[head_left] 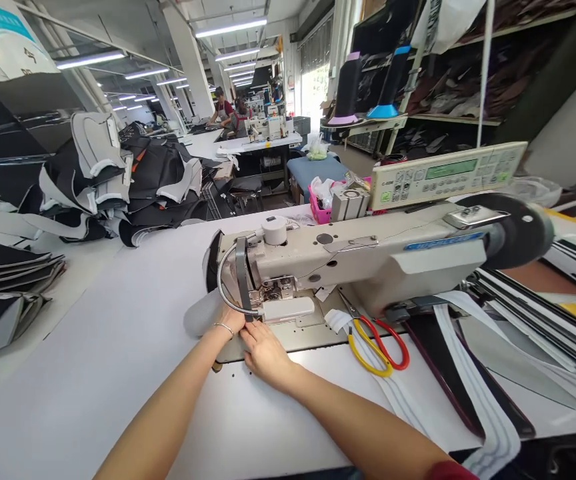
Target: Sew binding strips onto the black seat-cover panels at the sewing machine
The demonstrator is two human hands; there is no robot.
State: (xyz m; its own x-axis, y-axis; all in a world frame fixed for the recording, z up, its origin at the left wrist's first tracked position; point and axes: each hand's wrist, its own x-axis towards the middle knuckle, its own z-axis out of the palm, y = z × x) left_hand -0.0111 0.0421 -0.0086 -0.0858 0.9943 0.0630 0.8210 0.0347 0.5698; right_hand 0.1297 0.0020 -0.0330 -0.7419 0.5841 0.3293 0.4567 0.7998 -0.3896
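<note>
My left hand, with a thin bracelet at its wrist, reaches in under the head of a sewing machine. A grey fabric piece lies against this hand and curves up behind the machine's end, where a black part shows. The left fingers are mostly hidden behind a dark strap and a metal gooseneck. Close beside it, my right hand rests at the front edge of the machine bed, fingers bent and drawn together by the needle area. Whatever is between them is hidden.
Red-and-yellow-handled scissors lie right of my hands, over white striped webbing. A control panel stands behind the machine. Stacks of black and grey cut pieces fill the left side. Thread cones stand behind; people work farther back.
</note>
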